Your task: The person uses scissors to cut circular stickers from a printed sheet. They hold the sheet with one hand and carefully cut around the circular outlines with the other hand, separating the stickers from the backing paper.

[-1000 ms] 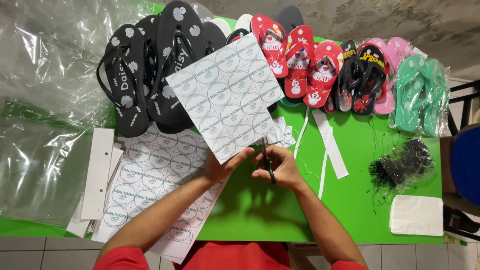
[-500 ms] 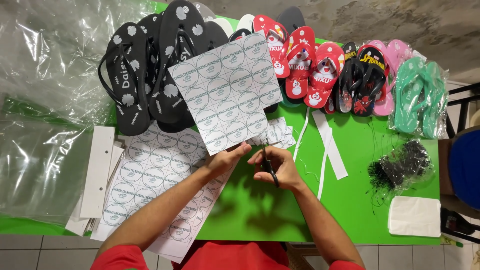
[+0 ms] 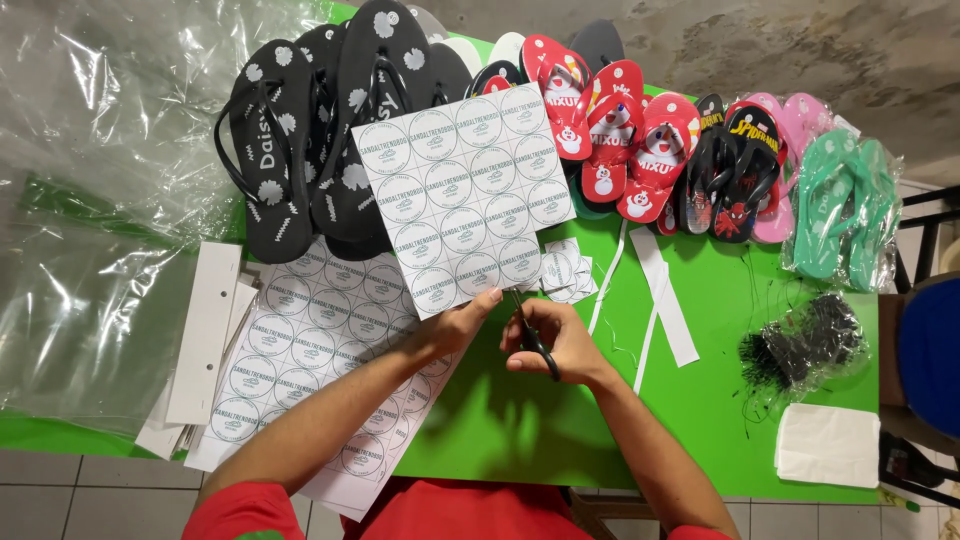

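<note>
My left hand (image 3: pixel 458 325) pinches the lower edge of a white sheet of round printed labels (image 3: pixel 465 195) and holds it up over the green table (image 3: pixel 500 430). My right hand (image 3: pixel 555 340) grips black-handled scissors (image 3: pixel 530 330), whose blades point up at the sheet's bottom edge. Several small cut label squares (image 3: pixel 567 272) lie just right of the sheet.
More label sheets (image 3: pixel 310 350) lie flat at left beside white card strips (image 3: pixel 205 330). Clear plastic bags (image 3: pixel 90 200) cover the far left. Black, red, pink and green flip-flops (image 3: pixel 640 150) line the back edge. A black string bundle (image 3: pixel 805 340) and white pad (image 3: pixel 828 445) sit right.
The held sheet has shifted slightly left and lower as the scissors worked at its bottom edge; both hands stayed together at the table's middle.
</note>
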